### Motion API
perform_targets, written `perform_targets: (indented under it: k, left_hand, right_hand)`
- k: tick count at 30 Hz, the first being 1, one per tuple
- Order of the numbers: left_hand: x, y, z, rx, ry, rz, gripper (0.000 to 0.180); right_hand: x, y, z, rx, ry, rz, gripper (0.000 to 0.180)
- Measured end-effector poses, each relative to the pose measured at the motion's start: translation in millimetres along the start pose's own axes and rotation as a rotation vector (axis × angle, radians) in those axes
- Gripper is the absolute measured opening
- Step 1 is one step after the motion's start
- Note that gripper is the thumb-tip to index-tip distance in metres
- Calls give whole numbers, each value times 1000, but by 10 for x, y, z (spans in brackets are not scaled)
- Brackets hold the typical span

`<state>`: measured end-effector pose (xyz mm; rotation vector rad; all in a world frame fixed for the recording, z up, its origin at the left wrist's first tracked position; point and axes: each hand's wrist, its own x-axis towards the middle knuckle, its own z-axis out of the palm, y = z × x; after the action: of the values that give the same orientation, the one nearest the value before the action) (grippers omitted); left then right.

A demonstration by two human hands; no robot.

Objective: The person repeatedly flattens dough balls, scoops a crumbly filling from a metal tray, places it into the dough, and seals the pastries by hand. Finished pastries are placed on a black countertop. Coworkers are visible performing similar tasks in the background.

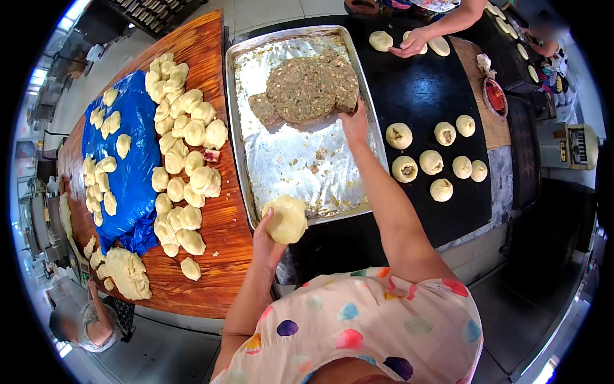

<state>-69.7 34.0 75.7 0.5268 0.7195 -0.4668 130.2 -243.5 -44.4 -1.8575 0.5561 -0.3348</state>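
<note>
My left hand [265, 244] holds a flattened round of pale dough [287, 219] by its lower left edge, over the tray's near left corner. My right hand [354, 123] reaches to the right end of a greenish-brown mound of chopped filling [310, 89]. Its thumb and fingers close on the mound's edge, the fingertips partly hidden by filling. The mound lies in the far half of a large metal tray [281, 166], whose bare bottom is smeared with oil and scraps.
Left, a wooden table [220, 269] bears many dough pieces [192, 131], a blue plastic sheet [128, 160] and a dough slab [128, 274]. Right, several filled buns [432, 162] sit on a black surface [416, 89]. Another person's hand [412, 43] touches dough rounds there. A red bowl [494, 97] stands beyond.
</note>
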Motion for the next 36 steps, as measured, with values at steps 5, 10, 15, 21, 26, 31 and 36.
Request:
perform_targets:
  k: [5, 10, 15, 21, 26, 31, 36]
  left_hand:
    - [78, -28, -68, -24, 59, -62, 49]
    - [177, 1, 47, 33, 61, -118, 45]
    - [228, 53, 170, 47, 23, -160, 47]
    - [296, 61, 171, 52, 76, -112, 46]
    - [272, 107, 142, 12, 37, -61, 44]
    - [225, 80, 117, 57, -2, -47, 45]
    - [503, -29, -24, 103, -4, -51, 43]
  right_hand:
    - [-319, 261, -68, 266, 106, 35, 71]
    - [-59, 64, -282, -98, -86, -128, 73]
    - [-203, -49, -406, -281, -214, -160, 63]
    - [-1099, -305, -575, -709, -373, -537, 61]
    - [-1130, -565, -579, -638, -479, -788, 66]
    - [-807, -451, -476, -628, -848, -641, 66]
    - [-787, -439, -457, -566, -900, -464, 62]
